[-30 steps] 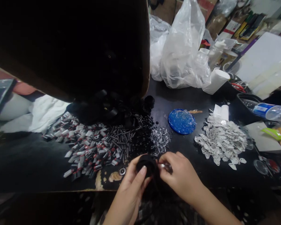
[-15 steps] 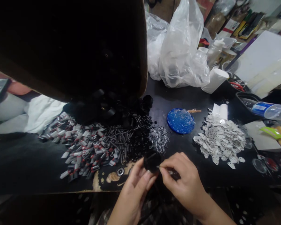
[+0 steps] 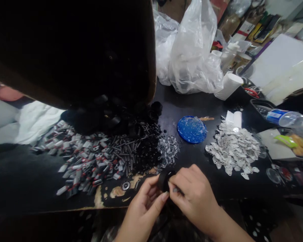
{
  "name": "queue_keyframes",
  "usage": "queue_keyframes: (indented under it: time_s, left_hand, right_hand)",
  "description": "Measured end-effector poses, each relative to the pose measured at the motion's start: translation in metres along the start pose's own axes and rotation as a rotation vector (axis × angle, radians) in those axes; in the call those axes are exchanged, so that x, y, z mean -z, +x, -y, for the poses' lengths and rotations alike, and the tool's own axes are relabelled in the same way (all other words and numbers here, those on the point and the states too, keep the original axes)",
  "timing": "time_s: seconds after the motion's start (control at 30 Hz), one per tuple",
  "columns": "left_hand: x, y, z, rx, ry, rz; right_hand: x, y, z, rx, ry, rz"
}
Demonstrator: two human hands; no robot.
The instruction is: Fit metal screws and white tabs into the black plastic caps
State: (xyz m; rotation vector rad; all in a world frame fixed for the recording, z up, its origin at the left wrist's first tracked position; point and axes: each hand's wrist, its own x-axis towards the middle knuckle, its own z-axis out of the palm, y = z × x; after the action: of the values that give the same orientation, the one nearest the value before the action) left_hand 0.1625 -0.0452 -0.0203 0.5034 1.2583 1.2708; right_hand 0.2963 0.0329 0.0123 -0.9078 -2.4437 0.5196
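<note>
"So, where is the black part [image 3: 163, 181] now?"

"On the near side of the lid [image 3: 192, 134], a little to its left, in the left hand [image 3: 147, 205]. Thumb and fingers pinch it, with the thumb along its lower edge."

"And the right hand [image 3: 194, 191]?"

"Directly on the near side of the lid. Its thumb and forefinger are pressed together at the edge of the part, the other fingers curled."

"What has changed since the last frame?"

"The part was more open to view then, its dark round shape above the left fingers. Now it looks narrower, and the right fingers cover more of its side. The whole view has slid a little, so the lid and the piles sit further left in the picture."

"Are the piles themselves different?"

"Not that I can see. The white tags [image 3: 236, 148] lie right of the lid; the grey bits [image 3: 168, 149] lie to its left, then the screws [image 3: 125, 151], then the tubes [image 3: 86, 158] furthest out."

"What is hard to make out?"

"The right fingertips: I cannot tell what they grip, if anything. Something small and grey shows in the curl of that hand, too blurred to name. The part's far side is hidden, and its dark surface shows little detail. Left of the lid and beyond it, the panel [image 3: 78, 43] is nearly black, cut off by the frame, and the black pieces under its edge merge together. Both forearms run out of the picture."
</note>
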Motion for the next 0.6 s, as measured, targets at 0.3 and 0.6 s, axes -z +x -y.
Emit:
queue_keyframes:
  time_s: [0.3,0.6]
  left_hand:
    - [-0.005,0.013,-0.001,0.312,-0.310,-0.142]
    - [-0.011,0.025,-0.009,0.272,-0.402,-0.225]
  right_hand:
    - [0.047,-0.008,-0.044,-0.249,-0.200,-0.012]
    - [0.075,0.006,-0.128,-0.329,-0.618,0.098]
